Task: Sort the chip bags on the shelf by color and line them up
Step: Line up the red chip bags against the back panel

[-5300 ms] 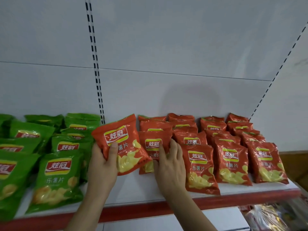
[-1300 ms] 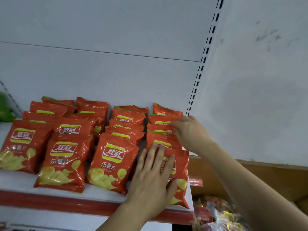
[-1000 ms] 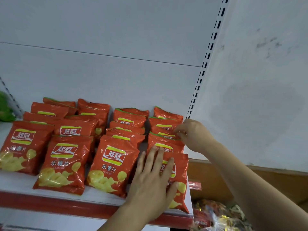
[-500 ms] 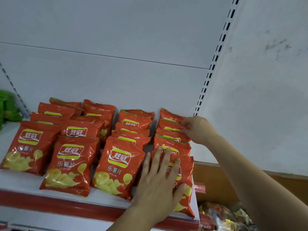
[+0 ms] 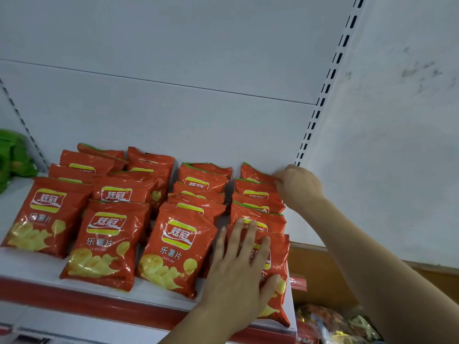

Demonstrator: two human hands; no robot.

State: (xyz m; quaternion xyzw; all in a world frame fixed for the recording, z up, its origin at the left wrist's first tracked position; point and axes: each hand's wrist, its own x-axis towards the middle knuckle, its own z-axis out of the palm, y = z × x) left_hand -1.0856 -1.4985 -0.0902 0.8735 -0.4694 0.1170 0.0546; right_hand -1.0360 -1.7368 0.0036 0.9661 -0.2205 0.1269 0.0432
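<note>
Risk sits mostly at the shelf's (image 5: 29,265) right end, where the rightmost column of red chip bags (image 5: 258,194) runs from the back wall to the red front lip. The left hand (image 5: 238,274) lies flat, fingers spread, on the front bag (image 5: 278,259) of that column, pressing rather than gripping, so its grip is open and holds nothing. That bag's lower corner hangs just over the shelf's front edge, near the right end; if the palm slides forward or lifts carelessly, the slick foil could slip off toward the clutter of packets (image 5: 330,324) below. The right hand (image 5: 298,186) reaches to the back bag (image 5: 255,173) and its fingers curl against that bag's right edge; whether they pinch it or only nudge it cannot be told. A hard push there could ripple through the overlapped bags and skew the column or crowd it into the neighbouring one. Three more red columns stand to the left, roughly lined up, and green bags (image 5: 12,155) show at the far left, well apart, so the colour sorting looks largely done.
</note>
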